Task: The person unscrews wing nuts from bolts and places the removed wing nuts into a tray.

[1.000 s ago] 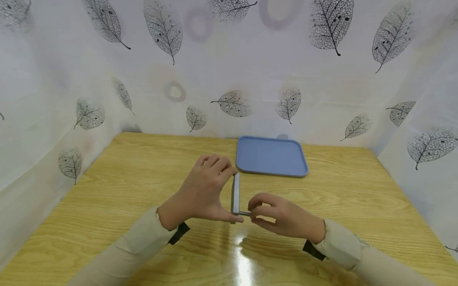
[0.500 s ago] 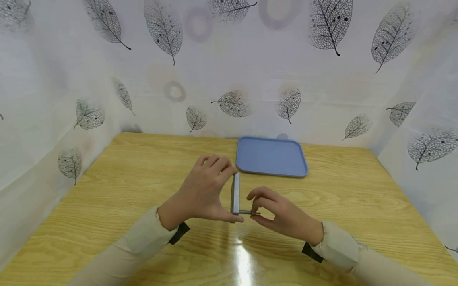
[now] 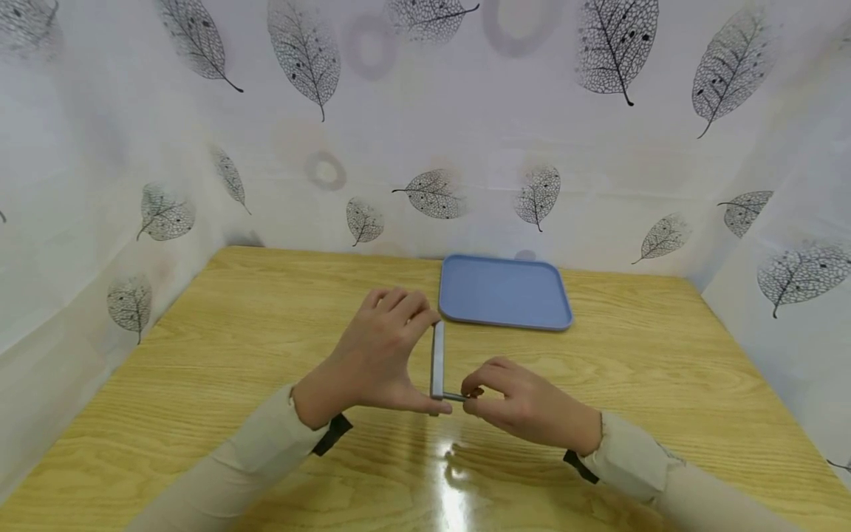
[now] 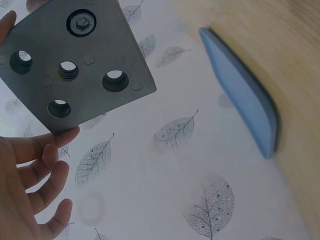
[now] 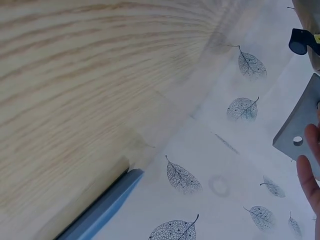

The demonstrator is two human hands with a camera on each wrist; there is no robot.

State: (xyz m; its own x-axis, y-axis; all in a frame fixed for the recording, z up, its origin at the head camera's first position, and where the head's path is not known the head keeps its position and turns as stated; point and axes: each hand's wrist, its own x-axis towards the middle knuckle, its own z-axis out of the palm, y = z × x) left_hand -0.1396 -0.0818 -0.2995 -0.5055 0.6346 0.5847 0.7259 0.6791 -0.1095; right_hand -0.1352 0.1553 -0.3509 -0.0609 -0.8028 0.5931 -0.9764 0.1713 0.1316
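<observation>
A grey metal plate with several round holes stands on edge above the table. My left hand spans it, fingers at the upper corner and thumb at the lower one. In the left wrist view, a bolt head with a hex socket fills one hole of the plate. Out of the plate's right side sticks a thin bolt shank. My right hand pinches a small brass-coloured piece at the shank's outer end. Fingers mostly hide that piece, so its exact kind is unclear.
A blue tray lies on the wooden table near its back edge, beyond the hands. Leaf-printed white cloth hangs behind and at both sides. A dark wrist device shows in the right wrist view.
My right fingers briefly loosened, showing the brass-coloured piece and the bolt's tip, then closed round them again slightly lower. The left hand and plate stay nearly still.
</observation>
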